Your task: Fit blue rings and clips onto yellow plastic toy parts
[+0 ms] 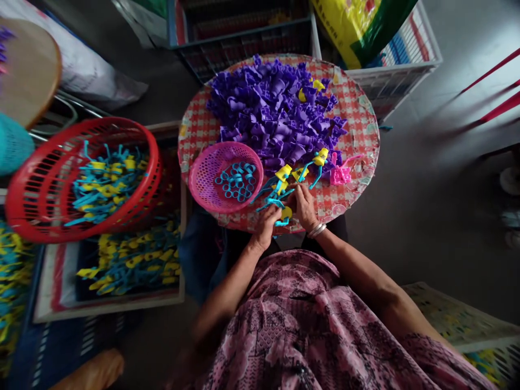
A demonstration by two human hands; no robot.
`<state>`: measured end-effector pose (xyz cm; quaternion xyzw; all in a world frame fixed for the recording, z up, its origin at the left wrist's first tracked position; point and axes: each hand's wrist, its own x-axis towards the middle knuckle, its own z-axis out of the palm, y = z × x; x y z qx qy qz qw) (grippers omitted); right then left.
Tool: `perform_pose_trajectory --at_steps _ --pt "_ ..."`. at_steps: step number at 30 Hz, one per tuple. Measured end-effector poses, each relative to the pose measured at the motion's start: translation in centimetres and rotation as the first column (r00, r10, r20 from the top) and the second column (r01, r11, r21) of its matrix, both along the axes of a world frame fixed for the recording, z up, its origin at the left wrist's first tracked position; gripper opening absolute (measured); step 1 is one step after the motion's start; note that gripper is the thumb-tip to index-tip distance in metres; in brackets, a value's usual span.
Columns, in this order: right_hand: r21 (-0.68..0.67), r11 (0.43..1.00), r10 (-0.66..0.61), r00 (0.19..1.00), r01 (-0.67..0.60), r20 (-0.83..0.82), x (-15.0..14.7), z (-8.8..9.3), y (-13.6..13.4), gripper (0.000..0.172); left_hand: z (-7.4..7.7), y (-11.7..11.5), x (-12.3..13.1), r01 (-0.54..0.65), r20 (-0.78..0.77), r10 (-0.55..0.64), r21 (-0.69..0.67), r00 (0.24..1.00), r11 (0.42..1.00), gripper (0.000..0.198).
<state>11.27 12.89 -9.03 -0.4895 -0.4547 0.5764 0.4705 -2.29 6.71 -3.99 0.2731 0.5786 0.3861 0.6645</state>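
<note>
Both hands meet at the near edge of a round table with a red checked cloth (361,130). My left hand (266,223) and my right hand (304,206) are closed together on a small blue and yellow plastic piece (284,215). Just beyond them lie a few more blue and yellow pieces (284,181). A big heap of purple plastic parts (276,108) covers the far half of the table. A small pink basket (211,179) holding blue rings (238,181) stands left of my hands. A pink plastic piece (341,173) lies to the right.
A large red basket (24,206) of blue and yellow pieces sits at the left, above a tray (122,309) with more of them. Crates stand behind the table (244,32) and at the lower right (467,325). A wooden stool top (28,70) is at the upper left.
</note>
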Motion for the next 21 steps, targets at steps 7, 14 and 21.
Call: perform_pose_trajectory --at_steps 7,14,21 --pt "-0.049 0.888 0.442 0.879 -0.457 -0.180 3.2 4.9 -3.3 0.060 2.4 -1.7 -1.2 -0.070 0.119 0.064 0.049 0.991 0.996 0.059" --pt "0.084 0.795 0.606 0.783 -0.601 -0.141 4.1 9.1 -4.7 0.064 6.9 -2.5 -3.3 0.200 0.238 -0.228 0.135 0.944 0.970 0.085" --pt "0.151 0.765 0.620 0.779 -0.626 0.090 4.8 12.7 -4.9 0.057 9.4 -3.9 -2.6 0.125 0.192 -0.151 0.140 0.970 0.982 0.106"
